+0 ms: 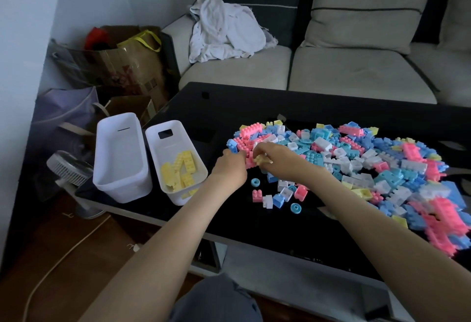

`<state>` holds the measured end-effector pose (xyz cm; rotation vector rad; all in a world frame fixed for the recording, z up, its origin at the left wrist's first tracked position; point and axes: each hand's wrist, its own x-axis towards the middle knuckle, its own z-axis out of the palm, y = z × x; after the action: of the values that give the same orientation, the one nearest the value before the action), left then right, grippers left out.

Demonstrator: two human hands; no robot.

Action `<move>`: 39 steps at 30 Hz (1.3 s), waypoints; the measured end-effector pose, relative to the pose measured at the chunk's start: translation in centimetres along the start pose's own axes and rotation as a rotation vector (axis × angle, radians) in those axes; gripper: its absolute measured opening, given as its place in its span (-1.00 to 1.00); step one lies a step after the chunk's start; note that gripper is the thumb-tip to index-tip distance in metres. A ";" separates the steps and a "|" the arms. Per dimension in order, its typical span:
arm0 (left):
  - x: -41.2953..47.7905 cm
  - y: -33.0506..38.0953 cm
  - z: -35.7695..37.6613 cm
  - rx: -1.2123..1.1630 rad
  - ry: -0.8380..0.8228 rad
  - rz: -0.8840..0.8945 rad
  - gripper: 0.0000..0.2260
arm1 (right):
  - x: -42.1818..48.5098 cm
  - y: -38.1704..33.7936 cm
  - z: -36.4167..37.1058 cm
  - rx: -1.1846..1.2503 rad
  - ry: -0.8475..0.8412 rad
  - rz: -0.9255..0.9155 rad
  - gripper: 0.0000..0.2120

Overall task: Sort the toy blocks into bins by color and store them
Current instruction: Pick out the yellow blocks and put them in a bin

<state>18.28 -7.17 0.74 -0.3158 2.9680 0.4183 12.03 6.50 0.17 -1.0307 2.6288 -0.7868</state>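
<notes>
Right hand (274,156) holds yellow block (260,160) at edge of pile (356,158).

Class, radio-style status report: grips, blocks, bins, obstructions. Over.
Right grip pinches a yellow block. Left grip at pink blocks, hold unclear. Bin by the pile holds yellows, outer bin empty. Nothing between grips and bins.

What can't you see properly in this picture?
All in the head view:
- Left hand: its fingertips are buried among the pink blocks, so its grip is unclear.
- Right hand: its fingers cover the yellow piece it pinches, so I can't tell if it is one or several.
- Block pile: cut off by the right edge and blurred there.
- Bin of yellow blocks: its near wall hides the lowest ones.
</notes>
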 end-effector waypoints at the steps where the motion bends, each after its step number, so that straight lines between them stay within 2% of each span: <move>1: 0.0 -0.1 0.0 -0.019 0.002 -0.010 -0.75 | -0.1 0.1 -0.1 0.023 0.004 0.015 -0.90; 7: 0.6 0.0 0.3 -0.125 -0.017 -0.028 -0.79 | 0.0 0.3 0.1 -0.057 0.011 0.068 -0.80; 15: 0.6 0.1 0.2 -0.107 0.054 0.007 -0.79 | 0.3 0.8 0.5 0.064 0.034 0.096 -0.94; 19: 0.0 -0.1 -0.6 -0.212 -0.002 -0.016 -0.86 | 0.3 1.2 0.2 0.160 0.084 0.158 -0.91; 26: -0.5 -0.3 -1.4 -0.579 -0.016 -0.052 -0.94 | -0.1 0.3 -0.2 0.250 0.077 0.164 -0.80; 29: -0.7 -0.7 -2.6 -0.586 0.041 0.001 -0.90 | 0.0 -1.2 -0.4 0.297 0.111 0.126 -0.79; 33: -1.4 -4.1 -6.5 -0.732 0.129 0.036 -0.95 | 1.1 -4.0 -0.5 0.341 0.170 0.091 -0.73; 35: -1.9 -6.8 -8.3 -0.634 0.178 0.002 -0.94 | 1.9 -6.0 -0.2 0.330 0.182 0.047 -0.72; 37: -2.6 -9.2 -9.5 -0.375 0.204 -0.042 -0.93 | 3.0 -8.2 0.5 0.338 0.188 -0.004 -0.72; 39: -3.2 -10.4 -10.0 -0.214 0.117 -0.082 -0.87 | 3.9 -10.2 1.2 0.315 0.174 -0.052 -0.72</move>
<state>22.70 -19.24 8.07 -0.4989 3.0133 0.7330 15.43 -2.85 4.76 -0.9833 2.5078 -1.3056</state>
